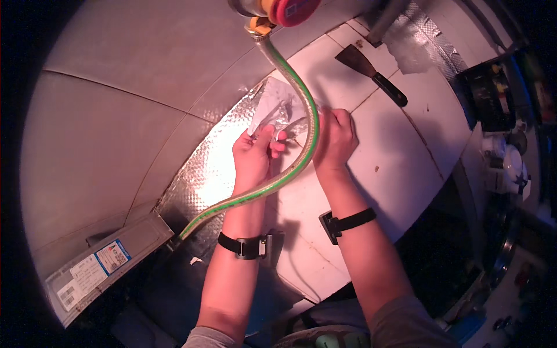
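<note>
My left hand (pixel 253 155) grips a crumpled sheet of silver foil (pixel 274 106), lifting its edge off the white tiled counter (pixel 377 133). My right hand (pixel 335 138) presses flat on the counter beside the foil, fingers toward its torn edge. A green-striped braided hose (pixel 301 162) curves down from a fitting with a red cap (pixel 293 8) at the top, passing in front of both hands. More embossed foil (pixel 209 168) covers the wall and counter to the left of my hands. Both wrists wear black straps.
A scraper with a black handle (pixel 371 72) lies on the counter at the back right. Foil tape (pixel 418 40) runs along the far edge. A labelled metal box (pixel 104 264) sits at lower left. A stove top with pots (pixel 505 156) is at the right.
</note>
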`<action>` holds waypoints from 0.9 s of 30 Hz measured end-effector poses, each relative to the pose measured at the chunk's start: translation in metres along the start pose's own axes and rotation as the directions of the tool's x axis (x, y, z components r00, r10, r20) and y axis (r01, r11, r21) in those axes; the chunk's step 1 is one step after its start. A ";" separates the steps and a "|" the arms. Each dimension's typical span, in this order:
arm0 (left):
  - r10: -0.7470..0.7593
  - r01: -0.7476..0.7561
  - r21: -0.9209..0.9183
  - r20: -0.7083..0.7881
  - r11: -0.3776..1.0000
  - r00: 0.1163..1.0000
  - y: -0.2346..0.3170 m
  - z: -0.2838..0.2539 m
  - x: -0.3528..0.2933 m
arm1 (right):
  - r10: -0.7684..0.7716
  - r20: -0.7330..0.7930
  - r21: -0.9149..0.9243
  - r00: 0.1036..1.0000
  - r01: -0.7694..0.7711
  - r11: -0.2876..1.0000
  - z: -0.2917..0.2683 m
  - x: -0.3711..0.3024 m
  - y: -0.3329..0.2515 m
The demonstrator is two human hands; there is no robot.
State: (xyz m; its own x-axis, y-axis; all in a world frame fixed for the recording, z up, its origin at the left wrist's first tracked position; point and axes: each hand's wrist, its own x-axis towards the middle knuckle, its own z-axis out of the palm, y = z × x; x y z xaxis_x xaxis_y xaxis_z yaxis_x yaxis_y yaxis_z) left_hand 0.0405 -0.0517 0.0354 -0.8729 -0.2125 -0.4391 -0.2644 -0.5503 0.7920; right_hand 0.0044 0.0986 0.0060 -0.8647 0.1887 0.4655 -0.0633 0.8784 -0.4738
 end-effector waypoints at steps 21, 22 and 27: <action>-0.019 0.019 -0.006 0.010 1.000 1.000 0.004 -0.001 -0.002 | -0.186 0.293 0.239 0.938 0.117 0.964 -0.031 0.049 0.063; -0.017 0.017 -0.007 0.013 1.000 1.000 0.004 -0.001 -0.002 | -0.216 0.304 0.246 0.928 0.143 0.959 -0.032 0.054 0.062; -0.024 0.024 0.008 0.025 1.000 0.999 0.004 -0.002 -0.002 | -0.443 0.289 0.297 0.849 0.360 0.884 -0.032 0.068 0.065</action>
State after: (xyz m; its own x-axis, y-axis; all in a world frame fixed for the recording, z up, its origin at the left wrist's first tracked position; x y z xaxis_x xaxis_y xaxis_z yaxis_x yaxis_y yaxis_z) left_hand 0.0413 -0.0550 0.0389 -0.8763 -0.1792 -0.4471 -0.2882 -0.5486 0.7848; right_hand -0.0426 0.1823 0.0312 -0.8499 -0.3557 0.3888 -0.5155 0.7143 -0.4734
